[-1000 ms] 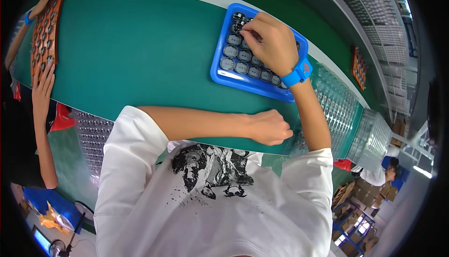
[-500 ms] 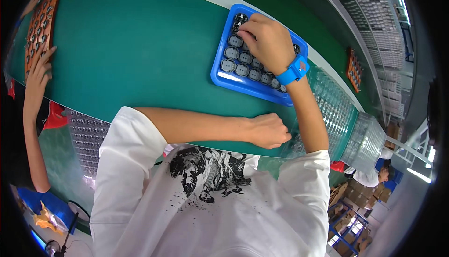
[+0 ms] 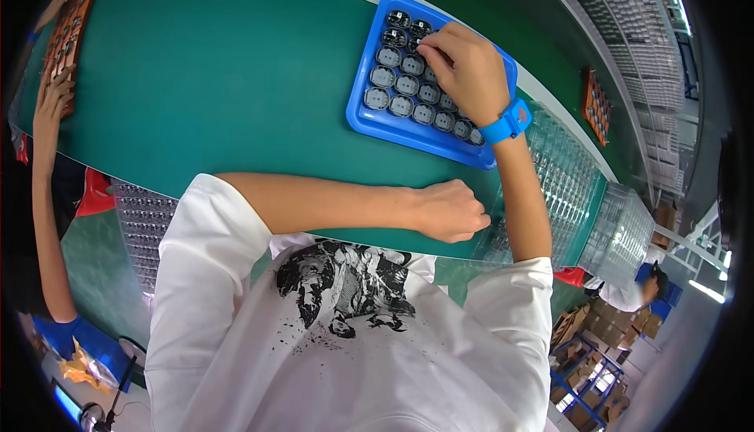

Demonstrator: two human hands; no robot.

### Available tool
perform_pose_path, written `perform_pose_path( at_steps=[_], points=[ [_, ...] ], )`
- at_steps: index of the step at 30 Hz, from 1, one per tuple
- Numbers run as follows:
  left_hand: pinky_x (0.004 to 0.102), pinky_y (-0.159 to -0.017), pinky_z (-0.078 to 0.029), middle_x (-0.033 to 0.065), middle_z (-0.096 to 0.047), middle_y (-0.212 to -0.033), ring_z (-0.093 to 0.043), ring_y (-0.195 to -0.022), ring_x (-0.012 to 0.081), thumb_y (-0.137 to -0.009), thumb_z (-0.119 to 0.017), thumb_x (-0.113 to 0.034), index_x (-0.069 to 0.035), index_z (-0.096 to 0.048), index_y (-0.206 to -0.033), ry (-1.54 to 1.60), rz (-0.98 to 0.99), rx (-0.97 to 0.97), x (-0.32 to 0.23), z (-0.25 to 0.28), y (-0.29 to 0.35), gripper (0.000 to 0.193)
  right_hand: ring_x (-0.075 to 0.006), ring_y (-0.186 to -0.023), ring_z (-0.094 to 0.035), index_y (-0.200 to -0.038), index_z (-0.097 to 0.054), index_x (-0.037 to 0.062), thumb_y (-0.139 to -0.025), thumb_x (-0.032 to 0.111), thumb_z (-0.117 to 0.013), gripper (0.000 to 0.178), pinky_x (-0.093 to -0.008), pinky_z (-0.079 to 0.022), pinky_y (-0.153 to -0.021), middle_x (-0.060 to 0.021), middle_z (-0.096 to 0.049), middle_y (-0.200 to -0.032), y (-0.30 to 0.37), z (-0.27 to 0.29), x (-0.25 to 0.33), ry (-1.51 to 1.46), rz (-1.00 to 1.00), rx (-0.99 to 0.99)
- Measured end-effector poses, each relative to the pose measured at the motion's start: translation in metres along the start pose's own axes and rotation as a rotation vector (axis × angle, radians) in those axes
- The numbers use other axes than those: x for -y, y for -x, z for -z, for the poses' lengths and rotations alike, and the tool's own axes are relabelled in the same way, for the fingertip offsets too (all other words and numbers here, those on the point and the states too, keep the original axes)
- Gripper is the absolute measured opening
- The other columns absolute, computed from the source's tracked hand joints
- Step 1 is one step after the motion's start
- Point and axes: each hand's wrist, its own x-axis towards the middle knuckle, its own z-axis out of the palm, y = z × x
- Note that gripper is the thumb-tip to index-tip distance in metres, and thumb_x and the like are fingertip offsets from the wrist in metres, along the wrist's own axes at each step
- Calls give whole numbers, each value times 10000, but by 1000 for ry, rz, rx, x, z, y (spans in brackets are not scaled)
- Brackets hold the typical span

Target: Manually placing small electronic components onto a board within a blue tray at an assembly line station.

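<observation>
blue tray (image 3: pixel 393 125): round parts (image 3: pixel 407 85) in rows. right hand (image 3: pixel 471 75): pinched over these, cannot tell if gripping one. left hand (image 3: pixel 450 212): clenched, on green table (image 3: pixel 236 78).

Blue tray (image 3: pixel 416 136), grey and black discs (image 3: pixel 400 106), green tabletop (image 3: pixel 228 78)

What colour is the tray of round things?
The tray is blue, best seen in the head view.

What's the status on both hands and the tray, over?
Right hand over blue tray, at round parts, grip unclear. Left hand curled near front edge of green tabletop. Parts in rows, some hidden by right hand. No other obstruction seen.
</observation>
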Motion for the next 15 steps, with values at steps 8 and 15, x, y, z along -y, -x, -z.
perform_pose_path(
  at_steps=[8, 15],
  points=[
    [445, -491, -502, 110, -593, -674, -641, -602, 317, -790, -640, -151, -33, -599, -779, -28, 12, 60, -4, 2, 1, 126, -299, -693, -637, -885, -731, 35, -853, 105, -709, 81, -384, -501, -618, -87, -656, -829, 2, -6, -1, 30, 4, 18],
    [440, -491, -505, 108, -590, -684, -639, -601, 315, -790, -641, -149, -33, -590, -769, -13, 6, 42, -1, 4, 3, 128, -316, -725, -648, -887, -732, 53, -861, 128, -702, 85, -397, -523, -645, -83, -662, -848, 1, -10, 3, 69, -2, 20]
  ],
)
